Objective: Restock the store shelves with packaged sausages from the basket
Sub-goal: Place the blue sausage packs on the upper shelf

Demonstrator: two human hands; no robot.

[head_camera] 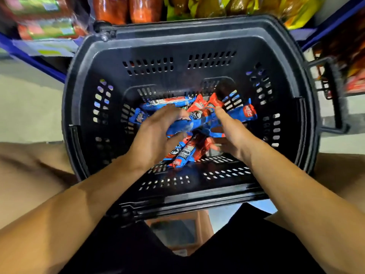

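Both hands are reaching into a black slotted basket (189, 44) whose floor is carrying a loose heap of packaged sausages (184, 153) in blue and red wrappers. The left hand (156, 135) is curling its fingers (173, 113) over the heap's left side and appears to be gripping a blue pack (199, 122), though blur is obscuring the contact. The right hand (235, 133) is closing on the same pack's other end. Wrapper print is showing but is not legible. Blue-edged shelves (33, 60) are holding orange and yellow packets behind; pale floor (25, 107) is lying left.
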